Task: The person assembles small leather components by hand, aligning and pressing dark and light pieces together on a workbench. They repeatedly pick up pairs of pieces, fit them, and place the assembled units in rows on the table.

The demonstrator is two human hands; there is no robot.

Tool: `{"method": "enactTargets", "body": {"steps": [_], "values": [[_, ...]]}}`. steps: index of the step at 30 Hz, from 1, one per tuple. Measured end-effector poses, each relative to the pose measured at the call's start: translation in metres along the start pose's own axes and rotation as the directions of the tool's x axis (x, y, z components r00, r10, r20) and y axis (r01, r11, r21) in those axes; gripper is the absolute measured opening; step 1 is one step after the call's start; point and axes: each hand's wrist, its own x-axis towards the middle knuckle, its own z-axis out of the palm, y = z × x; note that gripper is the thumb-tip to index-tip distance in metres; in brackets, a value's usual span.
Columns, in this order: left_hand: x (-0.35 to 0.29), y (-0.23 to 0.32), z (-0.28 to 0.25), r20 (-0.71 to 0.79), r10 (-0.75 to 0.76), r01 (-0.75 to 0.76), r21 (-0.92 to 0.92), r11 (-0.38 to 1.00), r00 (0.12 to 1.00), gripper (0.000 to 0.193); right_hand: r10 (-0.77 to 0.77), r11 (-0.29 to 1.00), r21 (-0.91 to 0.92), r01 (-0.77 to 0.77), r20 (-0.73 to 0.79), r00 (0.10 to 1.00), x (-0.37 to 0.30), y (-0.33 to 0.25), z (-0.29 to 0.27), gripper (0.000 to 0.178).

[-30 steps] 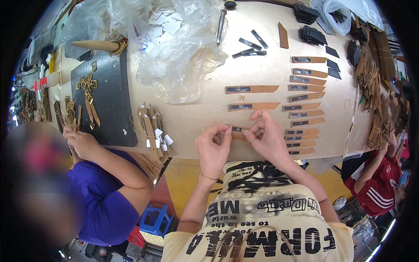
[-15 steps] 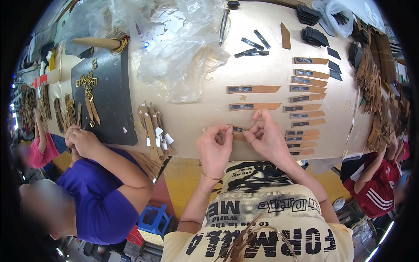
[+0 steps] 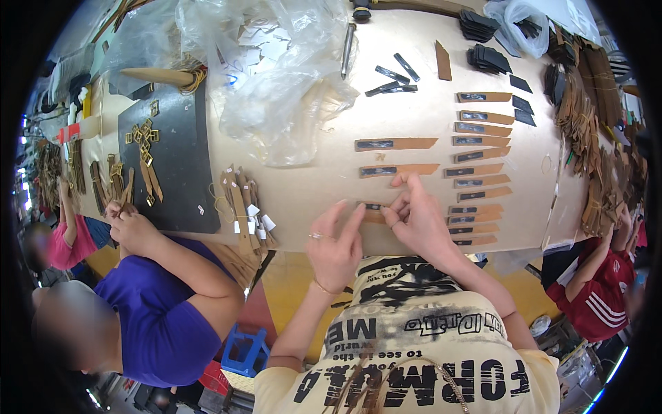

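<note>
A short brown strip, apparently leather (image 3: 374,215), with a dark shiny piece lying along its top, is at the table's near edge. My right hand (image 3: 419,219) pinches its right end between thumb and fingers, which partly hide it. Beside the left end is my left hand (image 3: 334,247), fingers stretched and apart, holding nothing; whether a fingertip still touches the strip is hard to tell. Just beyond my hands lie two longer brown strips (image 3: 420,169) with dark pieces on them. To the right runs a column of several similar strips (image 3: 493,181).
Loose black pieces (image 3: 392,74) and a metal rod (image 3: 347,52) lie farther back. Clear plastic bags (image 3: 283,124) cover the back left. Tagged strips (image 3: 238,200) and a black board (image 3: 181,152) with buckles are leftward. A co-worker in purple (image 3: 158,303) sits at my left.
My left hand has loosened its pinch on the strip's left end and drawn slightly back, its fingers straightening. My right hand keeps hold of the strip, almost in place.
</note>
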Motion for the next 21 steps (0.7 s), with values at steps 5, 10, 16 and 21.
{"method": "enactTargets", "body": {"steps": [5,10,16,21], "values": [[-0.008,0.008,0.018,0.216,0.089,-0.108,0.077,0.991,0.972,0.057,-0.134,0.965,-0.235,0.114,-0.070,0.988,0.006,-0.003,-0.011,0.037],[-0.014,0.020,0.037,0.303,0.040,-0.047,0.015,0.999,0.952,0.057,-0.198,0.899,-0.405,0.167,-0.037,0.979,0.008,0.000,-0.014,0.048],[-0.013,0.016,0.047,0.336,0.040,-0.040,-0.006,0.999,0.941,0.057,-0.210,0.886,-0.433,0.162,-0.064,0.976,0.006,-0.001,-0.011,0.057],[-0.013,0.018,0.045,0.344,0.050,-0.065,0.032,0.997,0.938,0.057,-0.208,0.888,-0.429,0.164,-0.058,0.976,0.003,-0.003,-0.012,0.056]]}}
